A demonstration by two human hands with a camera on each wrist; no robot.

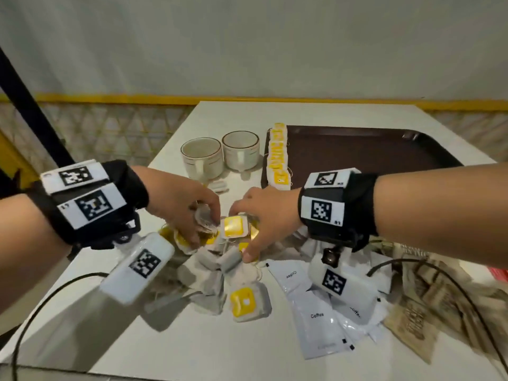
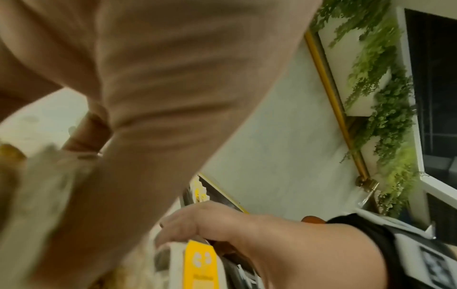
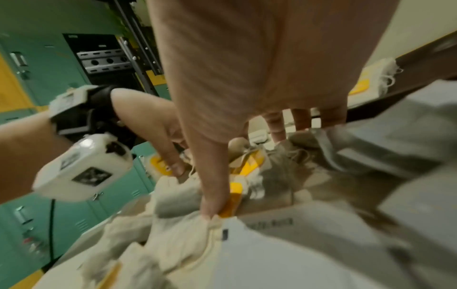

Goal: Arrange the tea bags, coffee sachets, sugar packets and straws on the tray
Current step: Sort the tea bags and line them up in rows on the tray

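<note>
Both hands are down in the heap of tea bags (image 1: 220, 259) near the middle of the white table (image 1: 209, 350). The left hand (image 1: 182, 207) curls its fingers around one tea bag (image 1: 204, 218); the right hand (image 1: 265, 218) pinches a yellow-tagged tea bag (image 1: 233, 226), thumb pressed into the pile. White coffee sachets (image 1: 316, 317) lie to the right. On the far right, the brown tray (image 1: 371, 152) carries a row of tea bags (image 1: 278, 155) along its left edge. Two cups (image 1: 220, 155) stand left of it.
</note>
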